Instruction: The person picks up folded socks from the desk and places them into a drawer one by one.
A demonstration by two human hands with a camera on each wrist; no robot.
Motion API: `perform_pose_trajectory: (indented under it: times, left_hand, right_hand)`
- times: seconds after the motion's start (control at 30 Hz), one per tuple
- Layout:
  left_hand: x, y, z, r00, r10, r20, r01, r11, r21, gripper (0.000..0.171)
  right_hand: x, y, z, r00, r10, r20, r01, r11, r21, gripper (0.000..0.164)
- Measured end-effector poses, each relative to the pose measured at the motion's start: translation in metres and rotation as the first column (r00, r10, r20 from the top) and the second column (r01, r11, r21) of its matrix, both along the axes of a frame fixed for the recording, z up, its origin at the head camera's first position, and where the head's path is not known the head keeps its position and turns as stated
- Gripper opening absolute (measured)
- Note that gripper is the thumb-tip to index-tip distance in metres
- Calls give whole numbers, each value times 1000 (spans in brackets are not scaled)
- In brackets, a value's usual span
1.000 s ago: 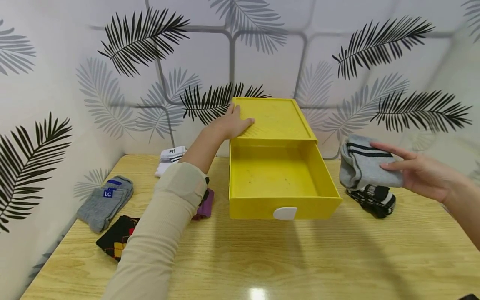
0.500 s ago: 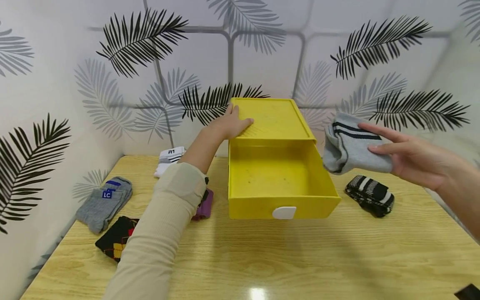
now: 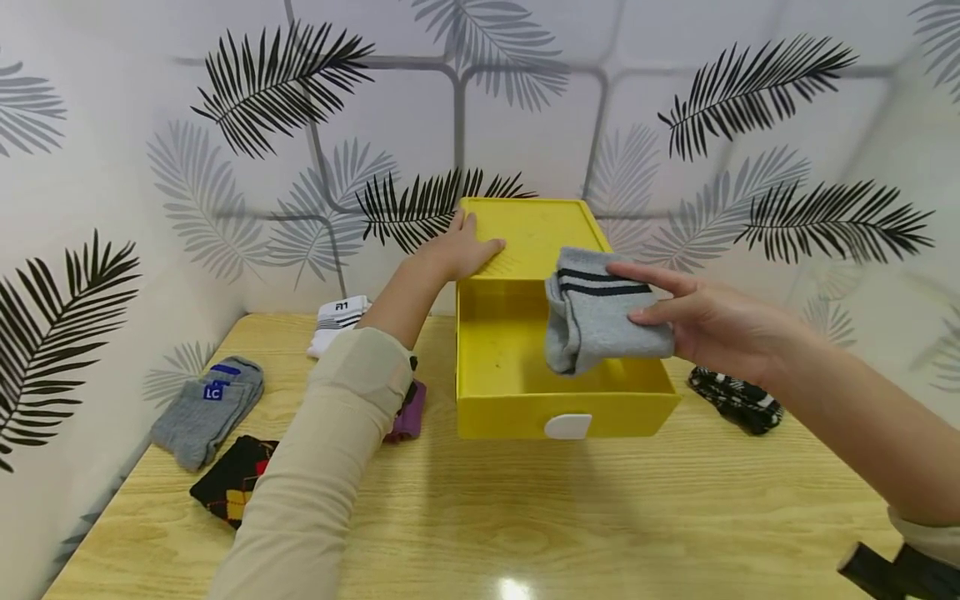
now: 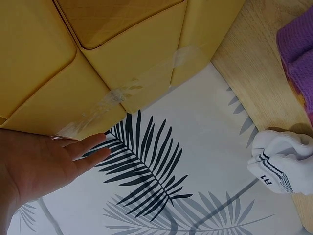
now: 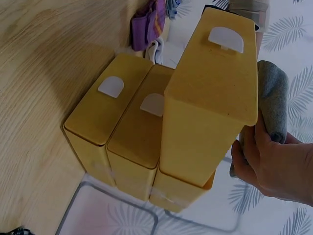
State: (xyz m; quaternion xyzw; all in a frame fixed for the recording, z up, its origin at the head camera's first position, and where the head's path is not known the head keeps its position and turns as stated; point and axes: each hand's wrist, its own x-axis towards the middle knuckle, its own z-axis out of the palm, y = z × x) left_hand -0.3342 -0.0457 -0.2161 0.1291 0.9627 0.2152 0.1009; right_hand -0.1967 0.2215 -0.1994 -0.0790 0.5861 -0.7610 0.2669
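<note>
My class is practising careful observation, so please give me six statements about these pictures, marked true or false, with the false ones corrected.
1. The right hand holds the striped grey socks. True.
2. The top drawer is pushed fully shut. False: the top drawer is pulled out.
3. The left hand touches the yellow cabinet. True.
4. The striped grey socks lie on the drawer's floor. False: they are held above the drawer.
5. In the head view, black-and-white socks lie right of the cabinet. True.
6. In the head view, the white socks lie right of the cabinet. False: the white socks lie left of it.
</note>
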Motion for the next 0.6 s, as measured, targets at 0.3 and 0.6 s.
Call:
perform_pose_trajectory:
  times: [0.3, 0.6]
  left_hand:
    - [-1, 1, 0, 1000, -8, -10, 8, 1000, -9, 76]
    - [-1, 2, -1, 1000, 18, -7, -18, 1000, -19, 76]
  right_hand:
    - [1, -41, -3, 997, 77, 26, -78, 996, 39, 63]
    - [-8, -66, -18, 996, 81, 45, -85, 992, 94, 60]
